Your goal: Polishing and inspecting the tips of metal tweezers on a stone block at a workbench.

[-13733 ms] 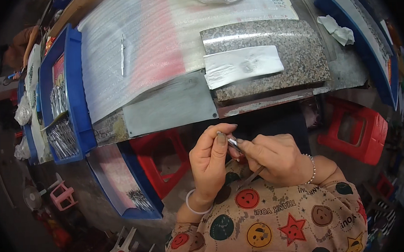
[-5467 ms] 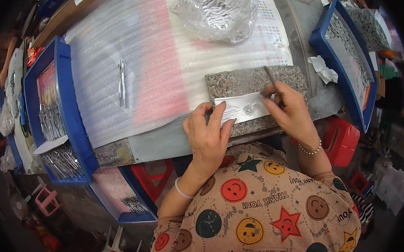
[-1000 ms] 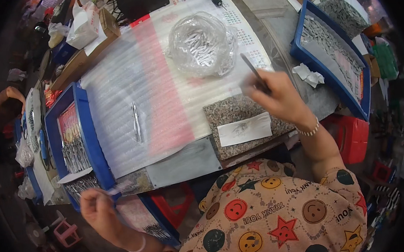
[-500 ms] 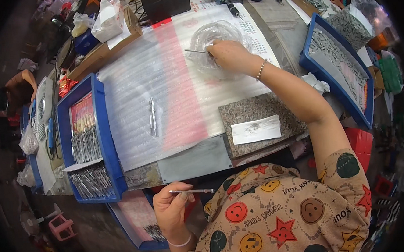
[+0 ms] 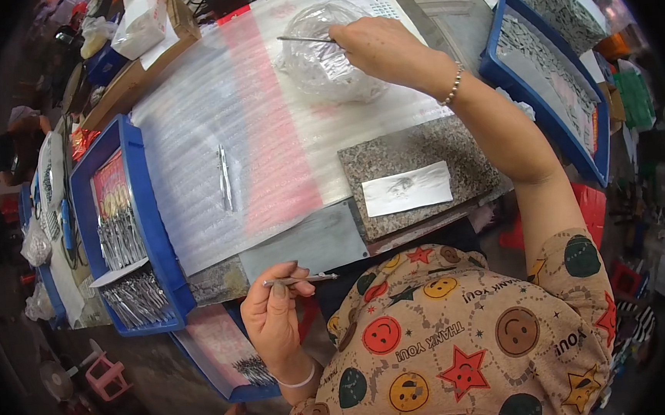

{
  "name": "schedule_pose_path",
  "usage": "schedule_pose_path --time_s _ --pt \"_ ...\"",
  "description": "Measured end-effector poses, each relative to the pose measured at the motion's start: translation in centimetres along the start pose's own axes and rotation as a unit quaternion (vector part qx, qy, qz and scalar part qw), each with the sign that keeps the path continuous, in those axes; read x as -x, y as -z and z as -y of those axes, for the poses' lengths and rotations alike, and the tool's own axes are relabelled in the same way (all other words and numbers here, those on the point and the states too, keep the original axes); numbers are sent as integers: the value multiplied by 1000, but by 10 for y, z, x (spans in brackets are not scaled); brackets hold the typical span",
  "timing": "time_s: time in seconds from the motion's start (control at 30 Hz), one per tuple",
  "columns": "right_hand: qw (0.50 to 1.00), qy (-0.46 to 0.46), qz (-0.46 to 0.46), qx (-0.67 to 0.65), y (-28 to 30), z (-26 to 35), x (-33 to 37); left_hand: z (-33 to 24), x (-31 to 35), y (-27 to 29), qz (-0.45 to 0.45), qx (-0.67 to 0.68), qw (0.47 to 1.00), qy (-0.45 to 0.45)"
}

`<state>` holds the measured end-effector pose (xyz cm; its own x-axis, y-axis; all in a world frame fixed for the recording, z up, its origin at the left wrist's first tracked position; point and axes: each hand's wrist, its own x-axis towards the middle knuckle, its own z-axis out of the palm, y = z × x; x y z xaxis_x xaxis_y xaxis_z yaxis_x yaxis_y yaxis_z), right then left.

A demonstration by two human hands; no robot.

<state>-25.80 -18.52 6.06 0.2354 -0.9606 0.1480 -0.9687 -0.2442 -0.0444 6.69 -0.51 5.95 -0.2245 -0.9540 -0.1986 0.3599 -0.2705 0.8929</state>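
My left hand (image 5: pixel 273 323), in front of the table's near edge, is closed on a slim silver metal piece (image 5: pixel 320 277), pinched between thumb and fingers. Farther off, my right hand (image 5: pixel 387 49) grips a thin metal rod (image 5: pixel 301 38) that points left. Just beneath that hand lies a crumpled clear plastic bag (image 5: pixel 323 69), with something pale inside that I cannot make out. Two slim silver pieces (image 5: pixel 225 178) rest side by side on the foam sheet (image 5: pixel 187 117). Nearest my left hand on the table is a flat grey plate (image 5: pixel 304 244).
At the left, a blue tray (image 5: pixel 162 250) holds many slim silver pieces. Another blue tray (image 5: pixel 494 69), filled with small grey parts, stands at the right. A speckled stone slab (image 5: pixel 413 144) bears a smudged white paper (image 5: pixel 424 187). A pink stool (image 5: pixel 109 377) stands on the floor.
My view has shifted, so the table sits higher and more to the left. My right hand still has the rod above the bag; my left hand has turned the silver piece slightly.
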Motion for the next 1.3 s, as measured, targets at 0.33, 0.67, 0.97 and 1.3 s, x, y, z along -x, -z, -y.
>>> schedule_pose_path --time_s 0.33,0.67,0.97,1.3 --pt "792 -73 118 -595 25 42 126 19 -22 -26 49 -15 998 33" --pt "486 -238 287 -790 8 77 182 32 -41 -56 119 -54 984 123" --pt "455 -239 302 -803 5 81 186 36 -34 -64 126 -71 980 139" --pt "537 -260 156 -788 14 93 190 42 -32 -64 51 -38 992 112"
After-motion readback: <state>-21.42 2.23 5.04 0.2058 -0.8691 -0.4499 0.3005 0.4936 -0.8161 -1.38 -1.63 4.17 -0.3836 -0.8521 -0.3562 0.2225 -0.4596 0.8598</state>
